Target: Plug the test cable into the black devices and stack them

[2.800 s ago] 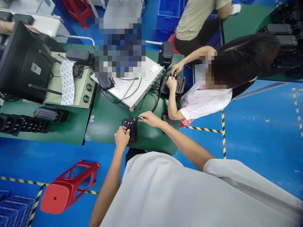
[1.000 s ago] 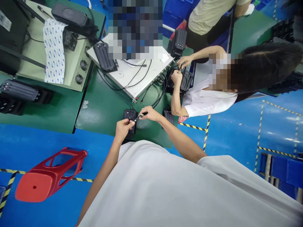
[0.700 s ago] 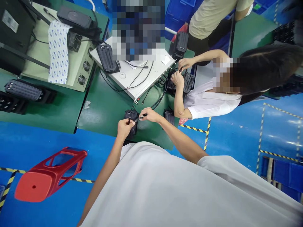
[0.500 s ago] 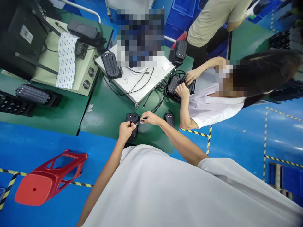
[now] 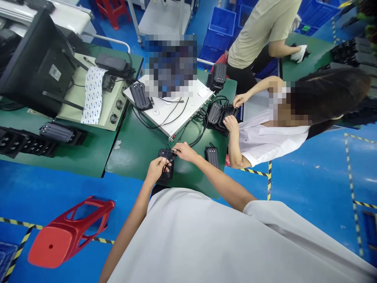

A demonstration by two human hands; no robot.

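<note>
In the head view, a black ribbed device (image 5: pixel 168 173) lies on the green table in front of me, partly hidden by my hands. Over it, my left hand (image 5: pixel 157 169) is closed with thumb and forefinger pinched on one end of a short black cable connector (image 5: pixel 172 158). My right hand (image 5: pixel 185 152) grips the black cable (image 5: pixel 198 141) just behind that connector. Fingers cover most of the joint, so I cannot tell whether its parts are mated. To the right of my right hand lies a second black ribbed device (image 5: pixel 212 157).
A white instrument box (image 5: pixel 171 114) with cables stands behind my hands, a black device (image 5: pixel 140 95) on top. A co-worker's hands (image 5: pixel 232 124) are on black devices (image 5: pixel 216 114) at the right. A monitor (image 5: pixel 35 67) stands left; a red stool (image 5: pixel 53 245) is on the floor.
The view has shifted, so the scene sits lower. My hands stay together at the connector, which now slants more steeply. The co-worker's hands have moved slightly apart.
</note>
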